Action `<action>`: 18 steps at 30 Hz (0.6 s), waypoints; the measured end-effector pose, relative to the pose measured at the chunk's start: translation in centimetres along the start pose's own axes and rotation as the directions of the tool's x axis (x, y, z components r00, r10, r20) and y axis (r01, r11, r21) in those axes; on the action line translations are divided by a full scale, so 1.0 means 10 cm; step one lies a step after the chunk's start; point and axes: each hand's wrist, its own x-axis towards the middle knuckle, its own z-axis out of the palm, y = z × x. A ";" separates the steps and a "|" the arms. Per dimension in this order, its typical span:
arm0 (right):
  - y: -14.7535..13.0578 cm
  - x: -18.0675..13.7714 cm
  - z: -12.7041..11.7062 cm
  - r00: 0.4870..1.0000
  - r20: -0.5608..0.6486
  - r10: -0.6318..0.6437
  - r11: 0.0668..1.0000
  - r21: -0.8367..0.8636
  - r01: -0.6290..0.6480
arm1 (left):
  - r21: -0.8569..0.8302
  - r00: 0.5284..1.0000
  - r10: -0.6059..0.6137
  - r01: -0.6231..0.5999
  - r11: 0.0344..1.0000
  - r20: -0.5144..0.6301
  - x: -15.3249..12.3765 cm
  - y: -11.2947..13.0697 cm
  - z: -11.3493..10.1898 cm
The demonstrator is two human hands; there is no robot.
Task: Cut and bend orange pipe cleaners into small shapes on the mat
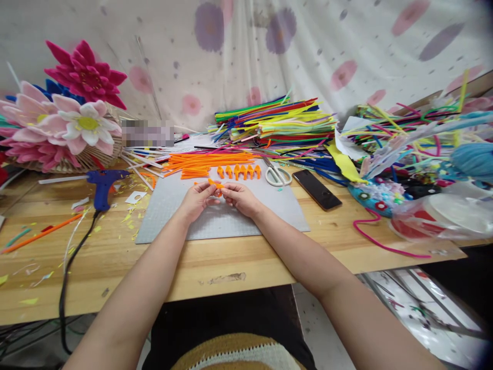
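Between my two hands, over the grey cutting mat (162, 213), is a bent orange pipe cleaner (215, 186). My left hand (198, 199) pinches it from the left side, and the fingers of my right hand (241, 199) close on it from the right. Just beyond the hands, a row of several small folded orange pipe cleaner pieces (239, 171) lies on the mat. Left of that row sit short cut orange pipe cleaners (195, 171), with longer orange ones (215, 159) behind. White-handled scissors (278, 176) rest at the mat's back right.
A blue glue gun (102, 187) with a black cord stands at left, near fuzzy flowers (84, 123). A phone (317, 190) lies right of the mat. Colourful pipe cleaner bundles (277, 121) are piled behind. At right are a plastic-wrapped roll (447, 213) and blue yarn (473, 160).
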 end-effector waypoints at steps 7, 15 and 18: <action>-0.04 -0.01 0.02 0.998 0.037 0.049 0.999 0.014 -0.050 | 0.034 1.000 0.024 -0.023 0.999 -0.014 0.01 -0.02 0.00; 0.00 0.00 0.02 0.995 0.096 0.003 0.986 -0.166 0.013 | 0.055 0.991 -0.133 0.133 0.990 -0.015 -0.02 0.05 -0.02; 0.01 0.00 0.02 0.994 0.106 -0.016 0.982 -0.188 0.036 | 0.018 0.979 -0.198 0.199 0.980 -0.057 -0.02 0.09 -0.03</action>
